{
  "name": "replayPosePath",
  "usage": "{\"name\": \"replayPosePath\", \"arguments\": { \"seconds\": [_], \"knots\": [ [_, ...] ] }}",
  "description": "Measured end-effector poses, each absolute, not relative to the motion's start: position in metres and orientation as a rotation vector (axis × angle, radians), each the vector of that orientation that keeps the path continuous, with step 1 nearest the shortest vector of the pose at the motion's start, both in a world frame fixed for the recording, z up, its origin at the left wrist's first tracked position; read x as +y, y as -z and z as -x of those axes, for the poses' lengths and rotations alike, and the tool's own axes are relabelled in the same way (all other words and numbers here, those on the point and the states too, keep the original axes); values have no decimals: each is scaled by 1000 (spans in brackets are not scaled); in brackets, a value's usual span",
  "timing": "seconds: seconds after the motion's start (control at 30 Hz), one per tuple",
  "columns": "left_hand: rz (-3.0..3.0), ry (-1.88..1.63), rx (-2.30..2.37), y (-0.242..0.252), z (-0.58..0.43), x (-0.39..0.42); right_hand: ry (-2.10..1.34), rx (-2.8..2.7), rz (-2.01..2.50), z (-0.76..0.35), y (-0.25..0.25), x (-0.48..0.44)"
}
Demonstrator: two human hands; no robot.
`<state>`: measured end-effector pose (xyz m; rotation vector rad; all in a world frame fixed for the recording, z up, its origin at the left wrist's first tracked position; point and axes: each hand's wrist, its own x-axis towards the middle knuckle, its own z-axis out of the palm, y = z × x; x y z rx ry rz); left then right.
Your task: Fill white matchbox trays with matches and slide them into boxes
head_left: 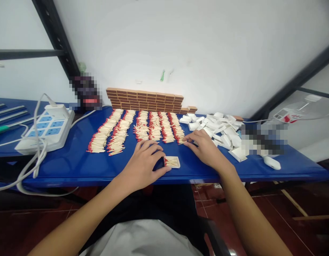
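Observation:
My left hand (pixel 143 163) grips the left end of a small white matchbox tray (pixel 178 163) between thumb and fingers. The tray lies on the blue table near its front edge, with several red-tipped matches (pixel 172 162) inside. My right hand (pixel 204 145) has its thumb and forefinger pinched at the near end of the rightmost match row (pixel 175 126), on the matches there; how many it holds is hidden. Further rows of matches (pixel 100 137) run side by side to the left, their red heads mostly facing left.
Stacked brown matchbox sleeves (pixel 145 101) form a low wall behind the rows. White empty trays (pixel 215 126) lie heaped at the right, beside a white earbud case-like object (pixel 272 163). A power strip (pixel 48 131) with cables sits on the left, near metal rods (pixel 13 115).

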<state>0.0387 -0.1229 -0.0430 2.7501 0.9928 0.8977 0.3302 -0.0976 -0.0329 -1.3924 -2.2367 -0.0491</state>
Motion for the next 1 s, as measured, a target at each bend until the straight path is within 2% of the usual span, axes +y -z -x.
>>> {"name": "replayPosePath", "arguments": {
  "seconds": [1.0],
  "knots": [
    [-2743,-899,992,42,-39,-124,-5,-2241,1404,-331,37,-100]
  ]
}}
